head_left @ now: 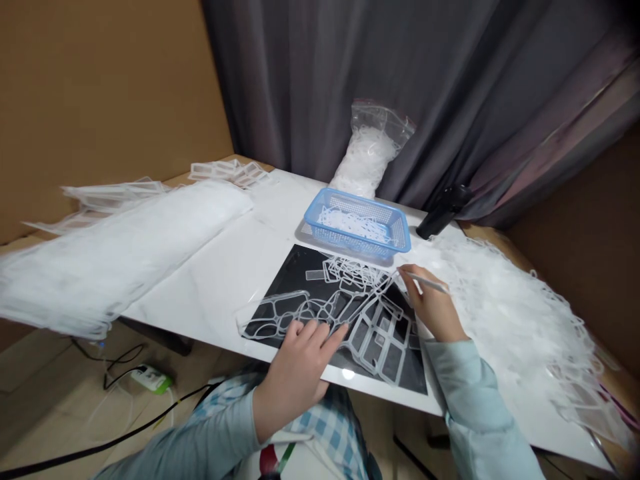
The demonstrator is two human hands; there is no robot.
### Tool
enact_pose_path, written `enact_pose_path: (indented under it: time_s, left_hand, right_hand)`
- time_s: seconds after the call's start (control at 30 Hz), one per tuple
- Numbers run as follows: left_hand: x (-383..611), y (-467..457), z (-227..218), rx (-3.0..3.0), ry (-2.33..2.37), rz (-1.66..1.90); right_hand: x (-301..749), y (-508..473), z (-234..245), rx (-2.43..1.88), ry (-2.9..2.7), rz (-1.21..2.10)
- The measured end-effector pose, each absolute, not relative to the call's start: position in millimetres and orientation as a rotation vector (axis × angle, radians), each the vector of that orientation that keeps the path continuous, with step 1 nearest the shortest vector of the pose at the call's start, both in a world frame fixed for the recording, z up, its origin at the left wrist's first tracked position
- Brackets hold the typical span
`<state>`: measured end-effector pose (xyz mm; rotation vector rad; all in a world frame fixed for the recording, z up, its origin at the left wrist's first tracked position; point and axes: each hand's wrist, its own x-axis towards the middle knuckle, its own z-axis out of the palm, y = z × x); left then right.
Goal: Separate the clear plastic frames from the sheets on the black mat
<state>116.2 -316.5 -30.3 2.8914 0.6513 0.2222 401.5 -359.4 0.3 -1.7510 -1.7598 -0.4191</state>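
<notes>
My left hand (299, 371) lies flat with its fingers apart on a clear plastic lattice sheet (380, 340), which rests on a black mat (300, 270). The sheet is a frame of linked hollow shapes, and small clear offcuts (350, 273) are heaped at the mat's far edge. My right hand (431, 305) sits at the mat's right side, holding a slim white pen-like tool (425, 283). The tool's tip points left, toward the offcuts. Whether it is a pen or a blade is too small to tell.
A blue mesh basket (350, 200) of clear strips stands behind the mat, with a plastic bag of strips (367, 157) behind it. White plastic heaps (515, 327) (115, 253) flank the white table (210, 267). A black object (443, 210) lies by a dark curtain (325, 80).
</notes>
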Motion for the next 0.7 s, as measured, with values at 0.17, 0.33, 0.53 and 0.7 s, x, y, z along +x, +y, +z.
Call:
enact_pose_path:
  time_s: [0.17,0.33,0.53,0.7]
  left_hand:
    - [115.9,-315.4,-31.8,2.906,0.644,0.253]
    - [115.6,-315.4,-33.9,2.918,0.651,0.262]
    - [110.9,-320.4,-39.0,2.944,0.741,0.682]
    - [110.8,-315.2,-34.3,3.058,0.456,0.504]
  right_hand:
    - [414.7,-368.2,6.4,-1.769,-1.364,-0.584]
    - [404.0,-366.7,10.1,-1.678,-1.431,-0.389]
    - [371.9,-361.3,12.4,-1.539,-1.745,0.171]
    - [355.7,-361.5,6.2,-1.459,-1.869,0.465]
